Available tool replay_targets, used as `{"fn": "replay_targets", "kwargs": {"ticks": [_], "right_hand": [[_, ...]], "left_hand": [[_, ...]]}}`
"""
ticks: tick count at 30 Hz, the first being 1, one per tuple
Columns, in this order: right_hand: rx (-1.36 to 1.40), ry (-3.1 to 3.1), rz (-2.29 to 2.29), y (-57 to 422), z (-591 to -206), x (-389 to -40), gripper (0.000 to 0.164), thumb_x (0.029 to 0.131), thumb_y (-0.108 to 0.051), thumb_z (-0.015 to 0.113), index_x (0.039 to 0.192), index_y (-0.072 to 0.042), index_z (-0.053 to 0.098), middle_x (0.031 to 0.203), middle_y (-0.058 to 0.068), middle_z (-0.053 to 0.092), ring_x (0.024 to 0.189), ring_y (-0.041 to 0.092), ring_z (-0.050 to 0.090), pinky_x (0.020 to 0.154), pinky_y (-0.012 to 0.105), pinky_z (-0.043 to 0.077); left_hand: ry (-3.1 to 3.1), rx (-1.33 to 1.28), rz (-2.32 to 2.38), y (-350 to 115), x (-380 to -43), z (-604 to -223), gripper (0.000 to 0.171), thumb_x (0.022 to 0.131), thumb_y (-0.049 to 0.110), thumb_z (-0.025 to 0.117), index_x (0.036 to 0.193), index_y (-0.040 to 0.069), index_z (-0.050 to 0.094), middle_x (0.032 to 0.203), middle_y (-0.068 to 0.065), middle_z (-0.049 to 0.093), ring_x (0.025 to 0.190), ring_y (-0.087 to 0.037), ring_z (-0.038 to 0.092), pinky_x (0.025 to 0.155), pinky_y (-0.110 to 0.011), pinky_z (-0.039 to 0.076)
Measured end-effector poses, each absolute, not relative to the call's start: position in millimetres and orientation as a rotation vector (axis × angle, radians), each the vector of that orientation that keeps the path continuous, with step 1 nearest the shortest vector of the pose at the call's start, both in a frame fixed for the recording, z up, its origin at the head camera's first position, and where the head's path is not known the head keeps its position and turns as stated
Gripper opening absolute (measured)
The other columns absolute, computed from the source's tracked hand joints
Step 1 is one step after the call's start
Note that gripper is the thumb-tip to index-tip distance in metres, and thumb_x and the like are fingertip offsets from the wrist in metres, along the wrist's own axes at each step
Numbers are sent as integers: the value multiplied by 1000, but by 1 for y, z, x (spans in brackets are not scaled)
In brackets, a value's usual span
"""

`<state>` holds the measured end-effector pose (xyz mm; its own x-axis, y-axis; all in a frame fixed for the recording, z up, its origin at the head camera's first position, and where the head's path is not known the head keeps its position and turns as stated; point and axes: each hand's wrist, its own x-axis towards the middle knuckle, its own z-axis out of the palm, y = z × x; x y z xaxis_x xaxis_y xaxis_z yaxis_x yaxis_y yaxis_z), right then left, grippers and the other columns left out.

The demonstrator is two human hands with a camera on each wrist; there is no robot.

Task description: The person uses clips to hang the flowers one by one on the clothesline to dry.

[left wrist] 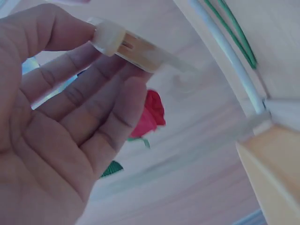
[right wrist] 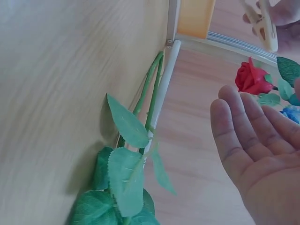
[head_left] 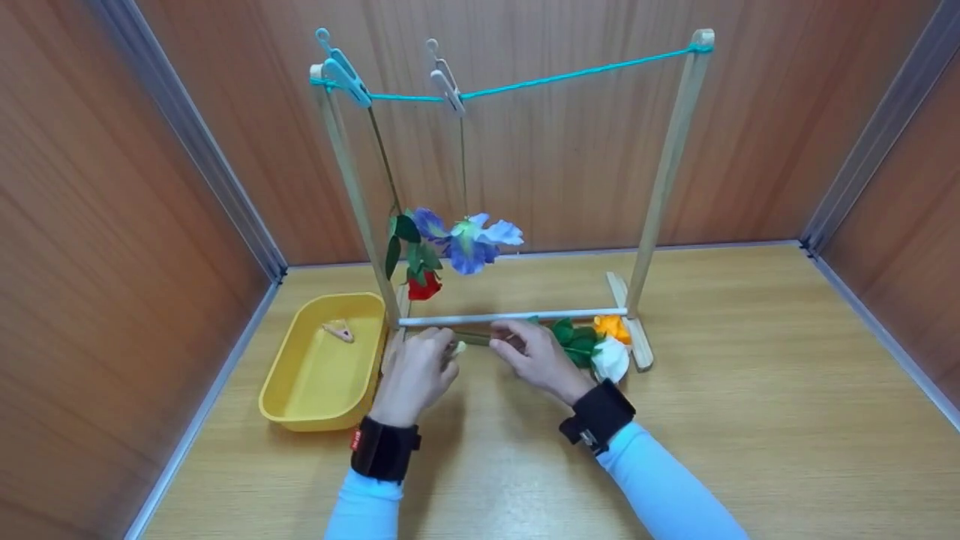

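My left hand pinches a cream clothespin between thumb and fingers; in the head view only its tip shows. My right hand holds nothing, its fingers relaxed above the green stems of two flowers on the table. Those flowers, one orange and one white, lie by the rack's right foot. From a turquoise string hang a red rose, held by a blue clothespin, and a blue-purple flower, held by a pale clothespin.
A yellow tray stands left of the rack with a pinkish clothespin inside. Two wooden posts carry the string, and a white bar joins them low down. Wood-grain panels enclose the table at the back and sides.
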<state>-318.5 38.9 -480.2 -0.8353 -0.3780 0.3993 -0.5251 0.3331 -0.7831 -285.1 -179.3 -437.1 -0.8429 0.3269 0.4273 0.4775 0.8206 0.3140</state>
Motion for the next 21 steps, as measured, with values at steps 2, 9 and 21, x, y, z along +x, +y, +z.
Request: {"fn": "replay_targets", "kwargs": {"ticks": [2, 9, 21], "right_hand": [[845, -2420, 1547, 41, -483, -316, 29, 105, -16, 62, 128, 1, 65, 114, 16, 71, 96, 27, 68, 84, 32, 57], [889, -2375, 1624, 47, -491, -309, 32, 103, -13, 65, 129, 5, 64, 117, 20, 71, 98, 31, 70, 84, 32, 58], [848, -2433, 1670, 54, -498, -296, 31, 100, -11, 68, 128, 1, 67, 109, 13, 75, 92, 26, 72, 81, 30, 59]], "left_hand": [[-2613, -643, -614, -174, -284, -441, 14, 84, -1, 74, 96, 6, 70, 87, -5, 66, 75, -19, 61, 70, -37, 55], [-2492, -776, -678, -158, -282, -451, 23, 80, -6, 75, 101, 4, 71, 93, -8, 70, 82, -24, 68, 72, -39, 57], [-2573, -832, -639, -138, -278, -456, 32, 85, 1, 79, 114, 9, 72, 100, -3, 71, 90, -19, 67, 82, -39, 55]]}}
